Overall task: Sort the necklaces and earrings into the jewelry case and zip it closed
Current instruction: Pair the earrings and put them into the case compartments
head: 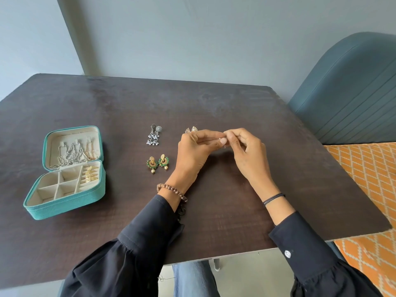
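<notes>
Pinching a small piece (222,146), unidentifiable, between curled fingertips, left hand (192,151) and right hand (246,151) meet above the table (214,103).

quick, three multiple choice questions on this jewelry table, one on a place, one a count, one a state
1. Where on the dark wooden table does the open teal fabric jewelry case sit?
A) at the person's left
B) at the right edge
C) between the hands

2. How many green-and-gold earrings with pearl drops lie on the table?
A) one
B) two
C) four

3. What are the left hand and right hand doing?
A) lying flat
B) zipping the case
C) pinching a small piece together

Answers:
1 A, the case stands left of both hands.
2 B, one pair lies beside the left hand.
3 C, fingertips of both hands meet around the piece, which is mostly hidden.
</notes>
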`<state>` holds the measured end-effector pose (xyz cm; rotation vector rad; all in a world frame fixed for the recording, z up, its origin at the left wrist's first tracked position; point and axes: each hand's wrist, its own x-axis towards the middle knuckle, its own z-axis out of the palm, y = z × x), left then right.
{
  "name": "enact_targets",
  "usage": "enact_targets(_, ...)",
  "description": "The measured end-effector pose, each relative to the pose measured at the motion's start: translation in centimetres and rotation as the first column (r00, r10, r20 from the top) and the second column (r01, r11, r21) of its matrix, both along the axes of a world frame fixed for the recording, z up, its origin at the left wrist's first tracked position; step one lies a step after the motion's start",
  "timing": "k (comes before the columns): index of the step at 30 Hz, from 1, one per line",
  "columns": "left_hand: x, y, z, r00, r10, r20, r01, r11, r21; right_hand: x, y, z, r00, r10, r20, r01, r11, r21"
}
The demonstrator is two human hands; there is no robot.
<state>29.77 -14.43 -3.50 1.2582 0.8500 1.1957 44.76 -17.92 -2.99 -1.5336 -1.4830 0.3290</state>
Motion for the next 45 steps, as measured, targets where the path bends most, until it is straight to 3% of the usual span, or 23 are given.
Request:
enact_targets(6,0.2,0.2,0.1,0.997,0.037,0.062,-0.033,0.997,-0.068,-0.4,-0.1,0.3,0.989,0.042,-0.140,-0.042,0.999,0.007)
enact_targets(16,-0.1,0.0,0.5,0.990,-0.011,0.143,0.023,0.996,-0.082,-0.2,0.0,0.1,0.974,0.081,-0.211,-0.080,0.997,0.016)
enact_targets(25,0.1,0.5,-0.5,0.998,0.054,0.031,-0.053,0.998,-0.023,-0.4,-0.2,0.2,0.946,0.142,-0.290,-0.143,0.990,0.016)
enact_targets(45,-1.1,-1.0,0.6,0.996,0.076,0.037,-0.072,0.992,-0.100,-1.0,-0.9,0.6,0.923,0.146,-0.356,-0.172,0.984,-0.043)
